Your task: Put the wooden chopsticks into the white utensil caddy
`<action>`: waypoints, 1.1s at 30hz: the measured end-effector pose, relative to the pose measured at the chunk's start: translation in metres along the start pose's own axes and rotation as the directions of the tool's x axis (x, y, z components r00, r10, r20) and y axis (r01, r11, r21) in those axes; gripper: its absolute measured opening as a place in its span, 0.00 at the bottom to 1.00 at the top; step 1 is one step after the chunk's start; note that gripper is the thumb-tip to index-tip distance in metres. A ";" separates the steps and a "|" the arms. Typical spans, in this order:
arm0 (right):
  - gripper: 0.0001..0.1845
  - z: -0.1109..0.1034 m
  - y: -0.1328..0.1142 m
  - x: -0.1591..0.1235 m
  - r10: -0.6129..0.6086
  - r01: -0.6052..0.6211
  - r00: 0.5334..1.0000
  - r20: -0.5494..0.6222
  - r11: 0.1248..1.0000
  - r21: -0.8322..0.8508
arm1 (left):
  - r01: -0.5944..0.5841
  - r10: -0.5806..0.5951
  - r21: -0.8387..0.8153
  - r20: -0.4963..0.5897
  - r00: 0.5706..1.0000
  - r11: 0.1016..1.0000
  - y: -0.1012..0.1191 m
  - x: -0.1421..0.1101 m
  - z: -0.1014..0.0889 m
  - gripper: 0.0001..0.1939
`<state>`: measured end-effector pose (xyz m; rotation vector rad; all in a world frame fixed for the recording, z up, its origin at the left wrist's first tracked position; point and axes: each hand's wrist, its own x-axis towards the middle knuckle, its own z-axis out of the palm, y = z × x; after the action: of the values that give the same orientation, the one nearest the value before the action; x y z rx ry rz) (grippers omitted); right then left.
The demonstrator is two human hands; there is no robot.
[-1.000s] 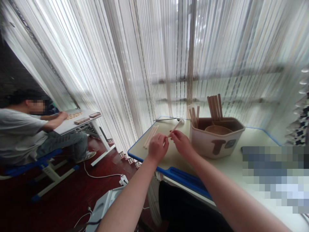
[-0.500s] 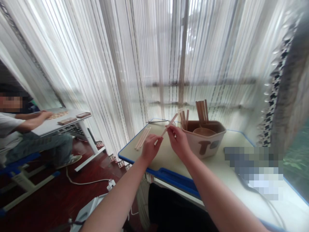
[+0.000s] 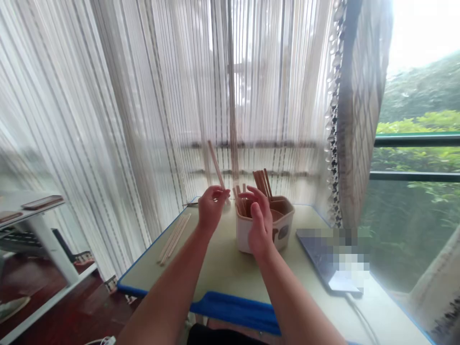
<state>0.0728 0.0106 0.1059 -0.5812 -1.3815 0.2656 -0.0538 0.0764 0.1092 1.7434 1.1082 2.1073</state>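
My left hand (image 3: 211, 209) is raised above the table (image 3: 223, 270) and pinches a light wooden chopstick (image 3: 216, 166) that points up and to the left. My right hand (image 3: 259, 221) hovers beside it, fingers spread and holding nothing, just in front of a white tub (image 3: 247, 234). The tub holds upright wooden sticks (image 3: 262, 183) and a wooden bowl. Several more light chopsticks (image 3: 174, 238) lie in a bundle on the table's left side.
White string curtains hang behind the table, and a window with green trees is at the right. A flat dark device (image 3: 330, 266) with a cable lies right of the tub. Another white desk (image 3: 34, 218) stands at far left over red floor.
The view has swung right, so the seated person at left is out of sight. My left hand lifted the chopstick upright and my right hand let go of it and opened.
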 end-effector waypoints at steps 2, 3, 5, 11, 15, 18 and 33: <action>0.20 -0.002 0.003 0.003 0.032 -0.033 0.999 -0.039 0.999 -0.016 | 0.059 -0.065 -0.113 -0.045 0.997 0.992 -0.003 0.006 0.007 0.15; 0.19 -0.003 0.005 0.004 0.049 -0.053 0.997 -0.067 0.997 -0.054 | 0.077 -0.085 -0.129 -0.061 0.995 0.989 -0.003 0.006 0.011 0.16; 0.18 -0.003 0.008 0.008 0.083 -0.103 0.990 -0.115 0.978 -0.183 | 0.096 -0.102 -0.086 -0.065 0.993 0.992 -0.004 0.002 0.015 0.16; 0.16 0.001 0.015 0.014 0.122 -0.147 0.989 -0.083 0.850 -0.505 | 0.139 -0.139 -0.038 0.019 0.990 0.990 -0.015 -0.013 0.014 0.16; 0.19 0.005 0.018 0.014 0.136 -0.168 0.986 -0.101 0.869 -0.466 | 0.051 -0.053 0.029 0.065 0.996 0.998 -0.021 -0.014 0.016 0.11; 0.18 0.007 0.021 0.015 0.130 -0.159 0.987 -0.094 0.872 -0.463 | -0.045 0.032 0.106 0.120 0.992 0.993 -0.022 -0.017 0.019 0.06; 0.17 0.022 0.031 0.019 0.164 -0.190 0.979 -0.121 0.949 -0.251 | -0.159 0.145 0.043 0.226 0.963 0.986 -0.022 -0.025 0.008 0.03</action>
<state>0.0599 0.0510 0.1068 -0.9299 -1.2782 0.1965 -0.0465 0.0809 0.0761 2.0942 1.0156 1.9160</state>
